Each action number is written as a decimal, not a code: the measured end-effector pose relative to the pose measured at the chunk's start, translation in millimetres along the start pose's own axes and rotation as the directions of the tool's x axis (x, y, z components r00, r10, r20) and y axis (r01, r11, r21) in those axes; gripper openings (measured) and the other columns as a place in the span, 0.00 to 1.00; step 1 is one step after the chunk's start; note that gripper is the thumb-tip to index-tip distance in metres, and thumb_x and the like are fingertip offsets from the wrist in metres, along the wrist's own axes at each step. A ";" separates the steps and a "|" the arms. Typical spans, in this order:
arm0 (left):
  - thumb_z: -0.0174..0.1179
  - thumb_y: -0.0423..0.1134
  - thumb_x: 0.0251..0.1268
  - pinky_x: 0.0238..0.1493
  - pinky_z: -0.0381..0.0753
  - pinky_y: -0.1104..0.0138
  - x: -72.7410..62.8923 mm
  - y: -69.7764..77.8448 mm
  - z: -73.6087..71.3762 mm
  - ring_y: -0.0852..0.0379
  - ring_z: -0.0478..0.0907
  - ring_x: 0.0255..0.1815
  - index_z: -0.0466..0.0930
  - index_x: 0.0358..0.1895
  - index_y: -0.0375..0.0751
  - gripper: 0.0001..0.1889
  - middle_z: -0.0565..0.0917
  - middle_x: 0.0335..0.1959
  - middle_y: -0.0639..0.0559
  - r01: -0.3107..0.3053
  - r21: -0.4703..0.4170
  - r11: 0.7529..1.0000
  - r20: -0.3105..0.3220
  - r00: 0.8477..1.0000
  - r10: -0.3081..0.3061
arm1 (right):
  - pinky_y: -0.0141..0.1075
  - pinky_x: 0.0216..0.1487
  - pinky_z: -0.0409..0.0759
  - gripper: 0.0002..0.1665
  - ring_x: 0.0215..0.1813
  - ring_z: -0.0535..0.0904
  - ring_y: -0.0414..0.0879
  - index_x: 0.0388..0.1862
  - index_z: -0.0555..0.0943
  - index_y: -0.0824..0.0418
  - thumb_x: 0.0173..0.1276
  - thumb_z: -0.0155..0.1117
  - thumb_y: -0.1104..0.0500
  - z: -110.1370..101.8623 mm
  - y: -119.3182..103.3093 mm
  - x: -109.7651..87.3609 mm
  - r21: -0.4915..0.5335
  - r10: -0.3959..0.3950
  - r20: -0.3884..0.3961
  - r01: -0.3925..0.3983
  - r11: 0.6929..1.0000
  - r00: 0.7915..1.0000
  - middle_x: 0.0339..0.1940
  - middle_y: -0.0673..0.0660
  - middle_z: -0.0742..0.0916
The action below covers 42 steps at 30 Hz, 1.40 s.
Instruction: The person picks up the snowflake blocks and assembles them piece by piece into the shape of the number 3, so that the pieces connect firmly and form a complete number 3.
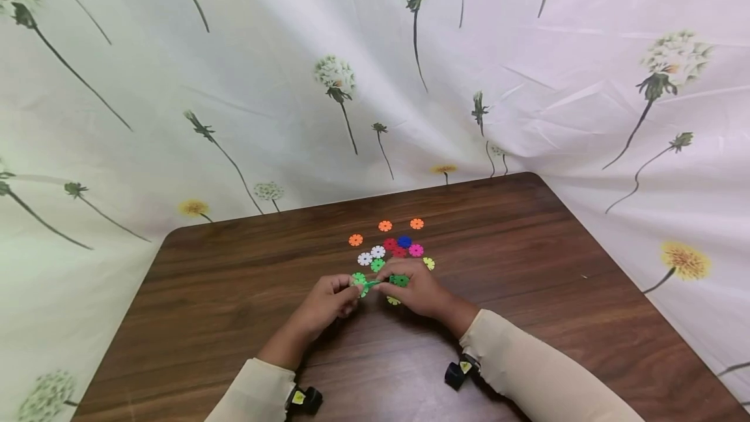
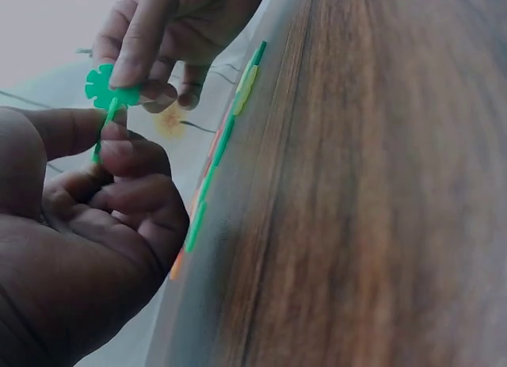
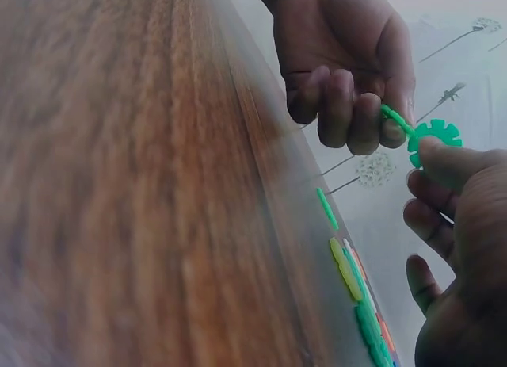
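Both hands meet above the table, each pinching a thin green notched disc. My left hand (image 1: 329, 301) holds one disc (image 3: 394, 116) between thumb and fingers, seen edge-on in the right wrist view. Between thumb and fingertips, my right hand (image 1: 420, 288) pinches the other green disc (image 3: 444, 134), its slotted rim facing that camera. The two discs touch at their rims, roughly at right angles; how deep the slots sit in each other cannot be told. Under and beside the hands lie more green discs (image 1: 377, 266), partly covered by the right hand in the head view.
Beyond the hands, loose notched discs lie on the brown wooden table (image 1: 234, 318): orange (image 1: 385, 226), white (image 1: 364, 258), red (image 1: 390, 244), blue (image 1: 404, 241), pink (image 1: 416, 250) and yellow (image 1: 430, 264). A flower-printed cloth (image 1: 263, 83) hangs behind the table's far edge.
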<state>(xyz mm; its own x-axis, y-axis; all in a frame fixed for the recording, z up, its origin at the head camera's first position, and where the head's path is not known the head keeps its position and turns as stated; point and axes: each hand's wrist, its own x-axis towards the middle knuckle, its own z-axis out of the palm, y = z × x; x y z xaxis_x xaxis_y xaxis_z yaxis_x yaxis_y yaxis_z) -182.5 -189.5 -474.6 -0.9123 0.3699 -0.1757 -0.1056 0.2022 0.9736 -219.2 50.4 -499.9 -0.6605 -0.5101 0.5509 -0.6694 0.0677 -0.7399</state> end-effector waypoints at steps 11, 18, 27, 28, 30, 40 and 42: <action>0.54 0.37 0.87 0.26 0.71 0.73 -0.7 -1.6 -2.5 0.64 0.70 0.24 0.76 0.37 0.37 0.12 0.77 0.24 0.56 0.019 -0.114 0.993 0.066 0.998 -0.012 | 0.35 0.49 0.87 0.04 0.47 0.86 0.37 0.41 0.94 0.64 0.70 0.77 0.69 1.1 -1.0 -1.4 0.097 0.084 0.004 -0.084 0.992 0.996 0.42 0.60 0.94; 0.56 0.33 0.83 0.30 0.74 0.72 -0.5 4.8 -3.8 0.63 0.72 0.26 0.73 0.57 0.30 0.10 0.78 0.25 0.56 0.045 -0.130 0.991 0.052 0.998 -0.038 | 0.33 0.45 0.86 0.06 0.43 0.86 0.37 0.40 0.94 0.66 0.67 0.77 0.74 1.2 1.9 0.0 0.105 0.047 -0.044 -0.043 0.994 0.998 0.39 0.61 0.94; 0.57 0.31 0.83 0.29 0.76 0.73 1.4 3.7 -1.3 0.63 0.75 0.26 0.66 0.65 0.30 0.16 0.82 0.26 0.57 0.001 -0.127 0.992 0.053 0.999 0.006 | 0.37 0.46 0.87 0.07 0.44 0.86 0.37 0.41 0.94 0.64 0.70 0.75 0.72 -0.9 0.3 0.4 0.122 0.098 -0.028 -0.094 0.988 0.995 0.41 0.61 0.95; 0.58 0.30 0.83 0.29 0.77 0.73 1.0 3.5 -1.2 0.64 0.76 0.26 0.67 0.64 0.30 0.16 0.82 0.26 0.56 -0.010 -0.120 0.993 0.050 0.999 0.016 | 0.37 0.47 0.87 0.07 0.44 0.86 0.37 0.41 0.94 0.64 0.69 0.75 0.73 -1.0 -0.2 0.6 0.124 0.106 -0.024 -0.102 0.987 0.994 0.42 0.61 0.95; 0.58 0.30 0.82 0.29 0.77 0.73 0.5 3.4 -1.1 0.64 0.76 0.26 0.68 0.63 0.28 0.16 0.82 0.26 0.56 -0.027 -0.109 0.994 0.049 0.998 0.032 | 0.36 0.48 0.86 0.08 0.45 0.86 0.37 0.41 0.94 0.64 0.69 0.75 0.74 -1.0 -1.1 0.8 0.126 0.120 -0.019 -0.116 0.985 0.993 0.42 0.60 0.95; 0.59 0.29 0.82 0.30 0.79 0.73 -1.7 4.3 2.2 0.63 0.77 0.27 0.68 0.65 0.23 0.18 0.82 0.26 0.56 -0.051 -0.095 0.994 0.026 0.998 0.054 | 0.35 0.49 0.87 0.08 0.44 0.87 0.38 0.41 0.93 0.67 0.68 0.74 0.76 -0.9 -6.5 0.1 0.128 0.080 -0.033 -0.075 0.989 0.996 0.41 0.63 0.94; 0.59 0.29 0.82 0.30 0.79 0.73 -2.4 4.5 2.6 0.64 0.77 0.27 0.68 0.66 0.22 0.19 0.82 0.26 0.56 -0.059 -0.096 0.994 0.021 0.998 0.061 | 0.36 0.48 0.87 0.07 0.44 0.87 0.37 0.41 0.93 0.68 0.69 0.74 0.75 -0.7 -7.0 -0.1 0.132 0.074 -0.031 -0.070 0.989 0.997 0.41 0.64 0.94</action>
<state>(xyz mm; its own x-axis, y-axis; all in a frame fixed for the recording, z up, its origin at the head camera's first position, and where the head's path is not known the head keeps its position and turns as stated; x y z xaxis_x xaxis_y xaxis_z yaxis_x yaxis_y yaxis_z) -179.8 -187.2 -470.1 -0.9085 0.4005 -0.1190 -0.0892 0.0924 0.9917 -214.6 50.6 -494.5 -0.7187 -0.4766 0.5062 -0.5710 -0.0109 -0.8209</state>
